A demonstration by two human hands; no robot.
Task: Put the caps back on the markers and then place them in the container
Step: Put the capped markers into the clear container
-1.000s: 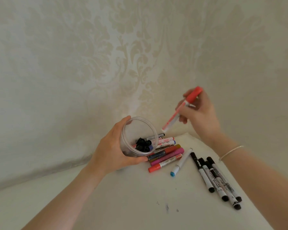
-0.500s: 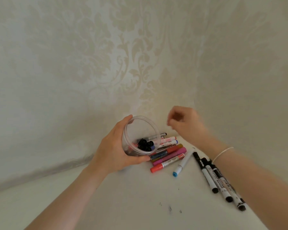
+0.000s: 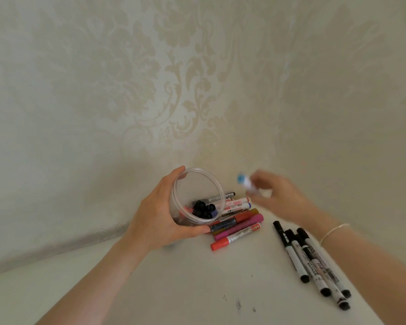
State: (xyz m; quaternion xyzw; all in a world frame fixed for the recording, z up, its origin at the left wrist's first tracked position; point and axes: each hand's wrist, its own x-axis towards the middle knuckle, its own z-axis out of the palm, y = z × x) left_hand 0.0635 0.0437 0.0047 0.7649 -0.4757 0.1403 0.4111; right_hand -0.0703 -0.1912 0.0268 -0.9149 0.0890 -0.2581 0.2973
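Observation:
My left hand (image 3: pixel 161 216) grips a clear plastic container (image 3: pixel 197 195), tilted with its mouth toward me. Several capped markers lie inside it, black cap ends (image 3: pixel 203 208) showing. My right hand (image 3: pixel 277 195), blurred by motion, holds a white marker with a blue cap (image 3: pixel 245 184) in the air just right of the container's rim. A pile of coloured markers (image 3: pixel 237 227) lies on the white table beside the container, a red-capped one nearest me. Several black-capped white markers (image 3: pixel 312 259) lie further right.
The white table (image 3: pixel 197 277) meets a patterned cream wall (image 3: pixel 174 90) close behind the container and to the right. A few dark specks (image 3: pixel 239 304) mark the table near its front. My right wrist wears a thin bracelet (image 3: pixel 333 232).
The red marker went from my right hand into the container. My right hand then picked the blue-capped white marker off the table and lifted it beside the container. The left hand stayed put.

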